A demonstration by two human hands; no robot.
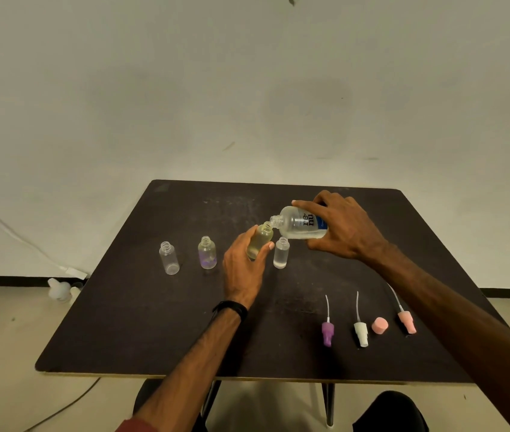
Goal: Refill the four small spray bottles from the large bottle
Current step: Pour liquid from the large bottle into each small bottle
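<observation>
My right hand (345, 229) grips the large clear bottle (297, 226), tipped on its side with its open neck pointing left. Its mouth touches the mouth of a small yellowish bottle (259, 240), which my left hand (244, 266) holds tilted above the table. Three other small open bottles stand upright: a clear one (281, 254) just right of my left hand, a purple-tinted one (207, 253) and a clear one (169, 258) farther left.
On the dark table (153, 322), at the front right, lie a purple spray head (327, 333), a white spray head (361, 333), a pink cap (380, 325) and a pink spray head (407, 321). A white cable and a plastic object lie on the floor at left.
</observation>
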